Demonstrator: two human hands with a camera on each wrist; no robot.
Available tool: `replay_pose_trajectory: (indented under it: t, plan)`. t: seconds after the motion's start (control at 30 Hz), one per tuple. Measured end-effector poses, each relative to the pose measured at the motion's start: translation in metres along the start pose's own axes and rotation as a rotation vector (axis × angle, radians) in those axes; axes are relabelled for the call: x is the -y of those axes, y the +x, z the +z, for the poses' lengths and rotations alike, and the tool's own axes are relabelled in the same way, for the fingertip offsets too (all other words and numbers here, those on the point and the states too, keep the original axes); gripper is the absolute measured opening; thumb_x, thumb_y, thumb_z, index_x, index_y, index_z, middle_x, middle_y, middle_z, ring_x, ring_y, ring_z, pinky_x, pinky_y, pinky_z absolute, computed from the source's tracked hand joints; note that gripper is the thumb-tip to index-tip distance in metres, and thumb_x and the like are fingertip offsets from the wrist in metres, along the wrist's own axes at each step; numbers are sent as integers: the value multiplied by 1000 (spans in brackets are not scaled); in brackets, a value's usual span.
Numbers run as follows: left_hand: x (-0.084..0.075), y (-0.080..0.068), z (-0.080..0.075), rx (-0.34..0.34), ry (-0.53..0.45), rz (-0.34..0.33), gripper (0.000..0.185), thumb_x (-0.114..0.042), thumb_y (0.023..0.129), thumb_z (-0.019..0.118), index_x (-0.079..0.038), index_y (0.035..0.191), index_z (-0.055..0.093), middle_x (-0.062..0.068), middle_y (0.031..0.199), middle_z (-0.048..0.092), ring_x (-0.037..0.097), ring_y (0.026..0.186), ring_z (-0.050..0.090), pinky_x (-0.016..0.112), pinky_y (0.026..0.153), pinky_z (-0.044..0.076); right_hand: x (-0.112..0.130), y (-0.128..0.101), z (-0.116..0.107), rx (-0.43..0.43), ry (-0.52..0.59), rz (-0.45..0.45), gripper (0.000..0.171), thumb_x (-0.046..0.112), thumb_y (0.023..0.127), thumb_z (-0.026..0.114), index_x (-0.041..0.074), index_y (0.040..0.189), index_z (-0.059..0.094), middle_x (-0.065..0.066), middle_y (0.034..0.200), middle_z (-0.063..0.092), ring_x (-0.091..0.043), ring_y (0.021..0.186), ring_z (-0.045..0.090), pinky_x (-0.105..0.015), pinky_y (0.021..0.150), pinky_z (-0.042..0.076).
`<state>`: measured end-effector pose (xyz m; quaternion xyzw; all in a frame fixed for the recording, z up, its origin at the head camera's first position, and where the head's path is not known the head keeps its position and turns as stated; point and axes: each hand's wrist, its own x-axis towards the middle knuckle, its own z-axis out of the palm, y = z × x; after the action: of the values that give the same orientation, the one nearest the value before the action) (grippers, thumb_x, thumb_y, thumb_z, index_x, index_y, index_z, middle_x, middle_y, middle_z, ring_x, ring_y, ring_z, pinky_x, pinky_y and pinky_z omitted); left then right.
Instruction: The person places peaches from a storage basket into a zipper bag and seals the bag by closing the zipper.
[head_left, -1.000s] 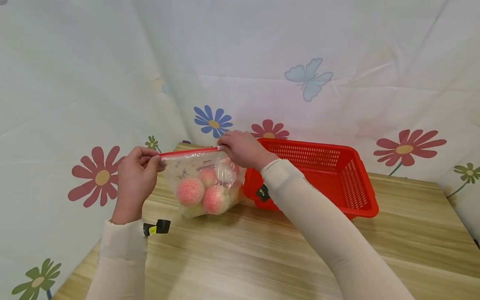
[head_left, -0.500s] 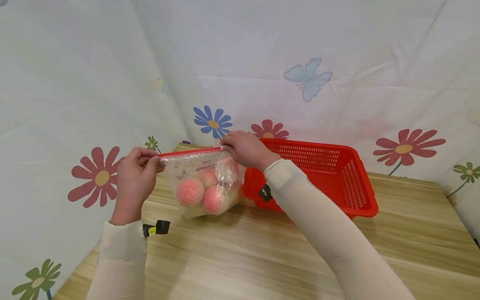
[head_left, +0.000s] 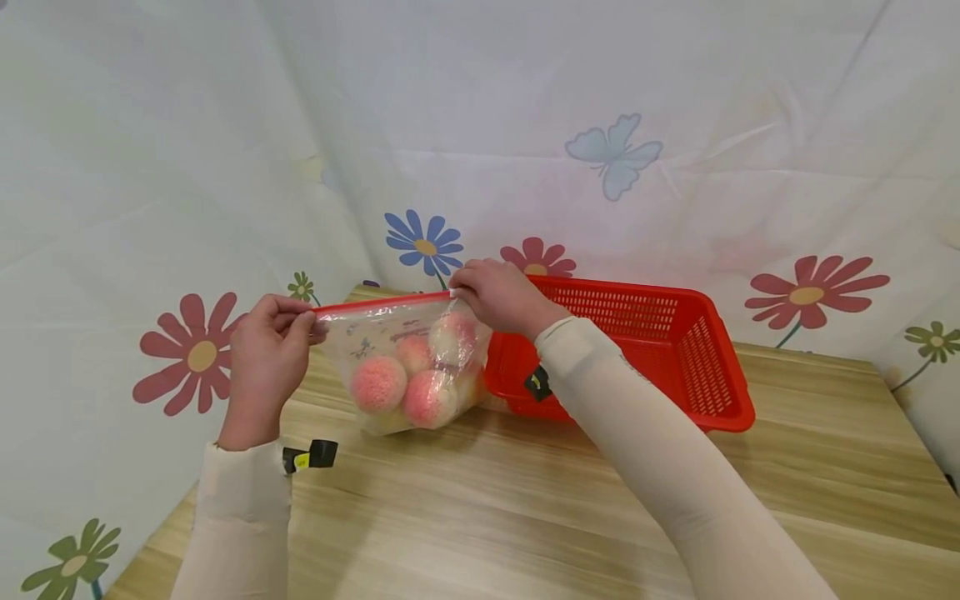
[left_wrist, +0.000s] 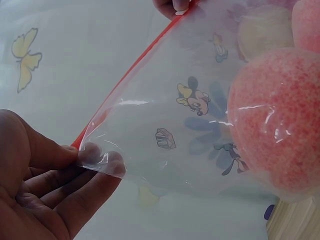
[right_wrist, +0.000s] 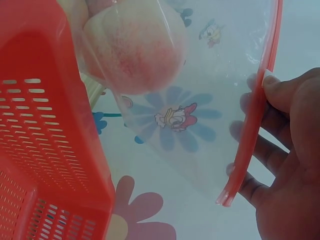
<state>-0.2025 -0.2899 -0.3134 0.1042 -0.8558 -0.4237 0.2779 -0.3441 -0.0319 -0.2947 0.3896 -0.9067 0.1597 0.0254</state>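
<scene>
A clear zip bag (head_left: 348, 342) with small cartoon prints holds several pink-and-cream peaches (head_left: 378, 385). Along its top runs a red zip strip (head_left: 382, 301). My left hand (head_left: 268, 358) pinches the strip's left corner between thumb and fingers. Near the other end, my right hand (head_left: 504, 297) grips the strip, its thumb on a white slider (right_wrist: 267, 75) and its fingers behind the plastic. The bag's mouth is stretched level between both hands, its loaded lower part low over the wooden table (head_left: 480, 508). Some peaches are partly hidden behind others.
A red perforated plastic basket (head_left: 708, 367) stands right beside the bag, partly under my right forearm. Behind the table hangs a pale curtain (head_left: 480, 108) printed with flowers and butterflies. A black wrist camera (head_left: 322, 453) juts out from my left sleeve.
My right hand has slid a little to the right along the red strip, taking the white slider with it. My left hand keeps its pinch on the corner, nearly still.
</scene>
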Motion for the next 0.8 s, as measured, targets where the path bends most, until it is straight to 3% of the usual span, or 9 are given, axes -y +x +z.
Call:
replay_pose_trajectory:
  t: [0.8]
  plan:
    - [2,0,-2,3,-2,-5,27,-23,98,55,-2,114,57,18,105,69,-2,76,67,11,72,53,-15,-6,-2,-12,-18,33,31,26,95,60,21,126,62,1,118,63,-17,104,56,-37,94,54]
